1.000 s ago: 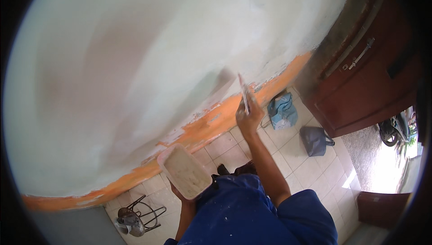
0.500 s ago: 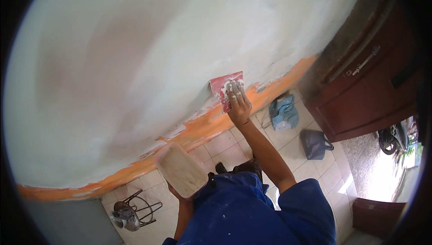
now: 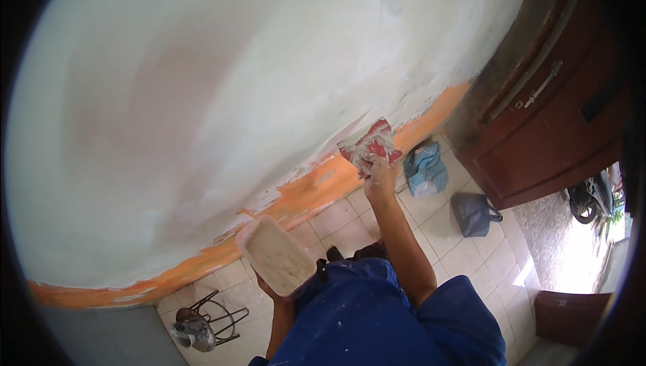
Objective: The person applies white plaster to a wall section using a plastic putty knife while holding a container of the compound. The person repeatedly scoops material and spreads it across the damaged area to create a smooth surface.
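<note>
The person's right hand (image 3: 381, 176) is holding a flat, thin red scraper (image 3: 377, 145) with grey-white paste smeared over it. The grip of this hand is grasping the scraper by its near side, low and to the right. The scraper's wide far edge is pointing up and to the left, toward the big pale green-white wall (image 3: 222, 97). That edge is slanting, with its right end sitting higher than its left end. I cannot tell the scraper's long axis, because fingers and paste are hiding part of it. The pasty face is looking up, and the scraper is showing in front of the place where the pale wall is meeting the rough orange band (image 3: 316, 184). I cannot tell if it is touching the wall.

The left hand (image 3: 267, 288) is holding a pale pink, box-shaped tray (image 3: 241, 237) from below, and its grip is grasping the tray's near left side. The tray's long axis is running from upper left to lower right. One short end is pointing at the wall and the other is pointing at the dark blue shirt (image 3: 377, 319). Grey-white paste is coating its inside.

On the cream tile floor (image 3: 437, 225), a light blue bag (image 3: 426, 169) is lying near a dark grey-blue bag (image 3: 471, 214)
</note>
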`<state>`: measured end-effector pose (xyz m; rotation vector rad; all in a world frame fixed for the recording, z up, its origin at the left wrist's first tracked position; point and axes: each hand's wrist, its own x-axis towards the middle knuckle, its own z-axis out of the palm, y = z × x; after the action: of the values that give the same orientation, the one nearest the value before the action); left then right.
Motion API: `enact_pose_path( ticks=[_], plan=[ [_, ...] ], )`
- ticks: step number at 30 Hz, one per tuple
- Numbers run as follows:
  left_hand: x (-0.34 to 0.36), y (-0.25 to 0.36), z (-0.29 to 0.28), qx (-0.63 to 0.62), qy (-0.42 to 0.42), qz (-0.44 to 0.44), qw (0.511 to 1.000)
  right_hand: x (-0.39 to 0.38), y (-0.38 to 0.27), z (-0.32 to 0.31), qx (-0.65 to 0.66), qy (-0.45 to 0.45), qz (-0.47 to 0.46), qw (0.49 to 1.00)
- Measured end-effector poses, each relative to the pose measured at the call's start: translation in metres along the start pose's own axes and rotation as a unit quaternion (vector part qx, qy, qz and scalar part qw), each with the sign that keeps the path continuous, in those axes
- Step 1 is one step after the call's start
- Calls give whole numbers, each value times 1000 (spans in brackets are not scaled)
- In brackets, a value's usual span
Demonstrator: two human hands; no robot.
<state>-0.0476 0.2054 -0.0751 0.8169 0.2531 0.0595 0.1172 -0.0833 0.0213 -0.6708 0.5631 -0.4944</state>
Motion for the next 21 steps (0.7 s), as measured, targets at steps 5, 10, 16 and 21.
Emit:
enact_pose_path(
  ticks=[5,10,16,21],
  plan=[
    [0,3,7,-36,3,22,999,16,1,36,-4,-63,65,996],
    [-3,15,32,-99,52,27,993,7,-36,92,-46,-109,73,990],
    [-3,16,32,213,-27,135,967,-5,-119,120,39,-210,11,977],
    [4,10,21,-138,10,-24,990,-16,-124,77,15,-124,-34,992]
  ],
)
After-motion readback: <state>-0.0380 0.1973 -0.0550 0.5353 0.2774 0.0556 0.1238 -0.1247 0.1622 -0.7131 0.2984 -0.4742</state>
